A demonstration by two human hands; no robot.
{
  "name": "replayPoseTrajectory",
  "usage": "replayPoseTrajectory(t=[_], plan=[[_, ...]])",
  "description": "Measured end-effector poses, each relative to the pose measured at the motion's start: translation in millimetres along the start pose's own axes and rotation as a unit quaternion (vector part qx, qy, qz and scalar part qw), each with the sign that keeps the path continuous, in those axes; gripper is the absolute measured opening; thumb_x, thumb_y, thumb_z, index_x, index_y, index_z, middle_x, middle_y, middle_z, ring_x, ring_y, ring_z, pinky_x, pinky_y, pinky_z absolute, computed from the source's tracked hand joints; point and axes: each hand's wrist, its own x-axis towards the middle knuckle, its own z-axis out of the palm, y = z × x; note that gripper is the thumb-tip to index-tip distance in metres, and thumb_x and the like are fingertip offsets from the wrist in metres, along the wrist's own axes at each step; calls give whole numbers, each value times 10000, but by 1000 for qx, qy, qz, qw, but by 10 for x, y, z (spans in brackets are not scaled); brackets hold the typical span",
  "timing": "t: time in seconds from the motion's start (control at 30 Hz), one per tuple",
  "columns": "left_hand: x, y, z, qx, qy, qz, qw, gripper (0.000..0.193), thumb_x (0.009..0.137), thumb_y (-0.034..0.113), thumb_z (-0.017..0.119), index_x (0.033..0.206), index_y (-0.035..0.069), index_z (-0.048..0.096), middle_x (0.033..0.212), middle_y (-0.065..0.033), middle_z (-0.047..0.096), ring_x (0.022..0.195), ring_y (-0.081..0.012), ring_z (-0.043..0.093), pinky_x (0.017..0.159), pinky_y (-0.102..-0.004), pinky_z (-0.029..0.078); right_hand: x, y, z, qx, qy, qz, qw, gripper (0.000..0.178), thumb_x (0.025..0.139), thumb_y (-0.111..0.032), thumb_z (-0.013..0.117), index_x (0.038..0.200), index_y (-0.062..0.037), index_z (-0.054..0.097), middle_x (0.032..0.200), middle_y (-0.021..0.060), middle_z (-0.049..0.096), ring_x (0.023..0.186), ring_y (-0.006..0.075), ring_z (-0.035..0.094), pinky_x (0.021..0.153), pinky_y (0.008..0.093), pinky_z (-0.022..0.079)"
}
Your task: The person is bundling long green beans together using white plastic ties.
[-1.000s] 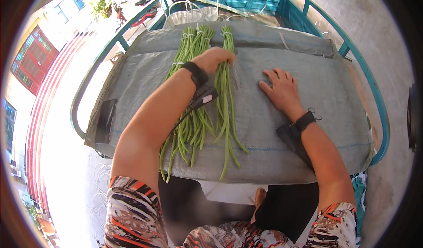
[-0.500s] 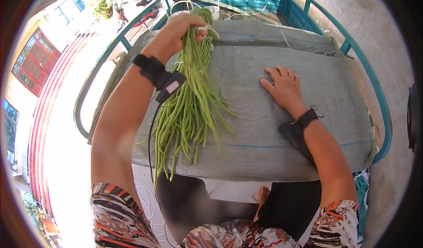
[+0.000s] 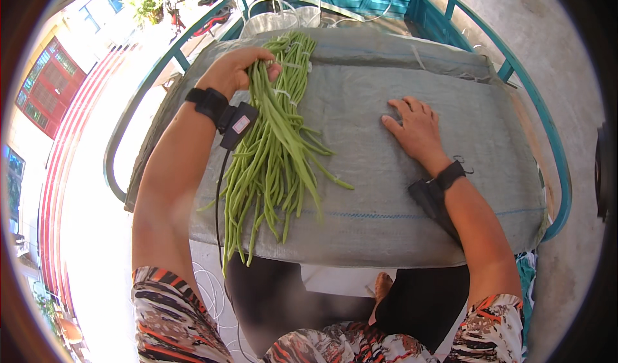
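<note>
Bunch of long beans gripped near its top by the left hand
The left fingers close round the stalks, probably so the strands trail together; the bunch overlaps tied bundles on the left of the grey sheet, their white ties seemingly there to stop spreading; the right hand rests on the sheet, fingers loosely spread and holding nothing, perhaps for steadiness.

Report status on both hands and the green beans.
Left hand grips green beans, overlapping tied bundles. Right hand rests on grey sheet, holding nothing. Black cable hangs from left wrist device, near beans.
</note>
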Motion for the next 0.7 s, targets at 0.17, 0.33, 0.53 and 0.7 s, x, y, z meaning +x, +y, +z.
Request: replayPoseTrajectory(t=[0.17, 0.33, 0.53, 0.7], plan=[[-303, -352, -36, -2, -20, -98, 995, 160, 813, 101, 628, 867, -14, 530, 777, -131, 612, 658, -241, 644, 651, -403, 581, -10, 58, 33, -33, 40, -10, 999, 435, 837, -433, 539, 1185, -174, 560, 1233, 91, 501, 1171, 276, 424, 990, 416, 284], [-592, -517, -47, 34, -86, 3, 996, 129, 812, 70, 621, 882, 15, 528, 773, -102, 583, 720, -242, 646, 622, -354, 576, 12, 53, 20, -13, 19, 0, 1000, 445, 830, -432, 543, 1180, -159, 573, 1248, 102, 490, 1196, 275, 396, 1013, 414, 252], [-462, -298, -267, -7, -126, -98, 987, 82, 829, 42, 566, 873, -15, 528, 822, -135, 586, 690, -221, 643, 570, -322, 564, 0, 30, 4, -3, 14, -7, 1000, 441, 831, -430, 543, 1175, -156, 575, 1236, 102, 498, 1183, 281, 408, 1006, 418, 263], [-625, -437, -192, 338, -46, 39, 939, 327, 828, 220, 593, 1007, -47, 531, 992, -160, 578, 951, -229, 584, 768, -393, 508, -8, 39, -4, -5, 7, -2, 1000, 437, 831, -428, 545, 1172, -156, 578, 1238, 104, 501, 1183, 284, 411, 1004, 421, 268]])
